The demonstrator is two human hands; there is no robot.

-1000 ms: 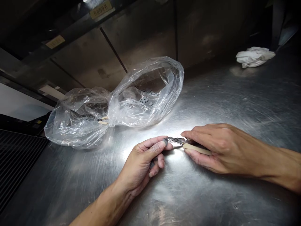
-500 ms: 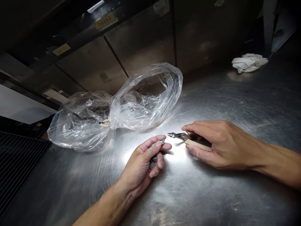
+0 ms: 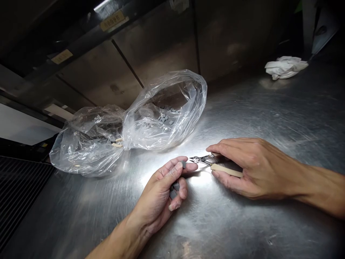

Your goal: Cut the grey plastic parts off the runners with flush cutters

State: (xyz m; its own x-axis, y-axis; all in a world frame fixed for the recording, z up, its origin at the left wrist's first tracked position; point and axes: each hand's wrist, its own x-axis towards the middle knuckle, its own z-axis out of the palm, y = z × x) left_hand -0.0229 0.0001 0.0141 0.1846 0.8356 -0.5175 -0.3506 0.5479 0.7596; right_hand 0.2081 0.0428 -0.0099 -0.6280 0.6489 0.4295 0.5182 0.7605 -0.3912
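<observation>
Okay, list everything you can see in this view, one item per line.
Steel table: one, brushed silver, under everything listed here.
Plastic bag: one, clear, on the table, pinched at the middle.
Small blocks: many, grey, inside the bag.
Strips: two visible, beige, in the bag near its pinch.
Crumpled cloth: one, white, at the table's far edge.
Labels: two visible, tan, on the dark rail behind.
Black grating: one, black, left of the table.
Side cutters: one pair, silver with beige grips, in the right hand.
Grey pieces: several, grey, in the left hand.
Left hand: one, holding the grey pieces.
Right hand: one, holding the side cutters.
</observation>
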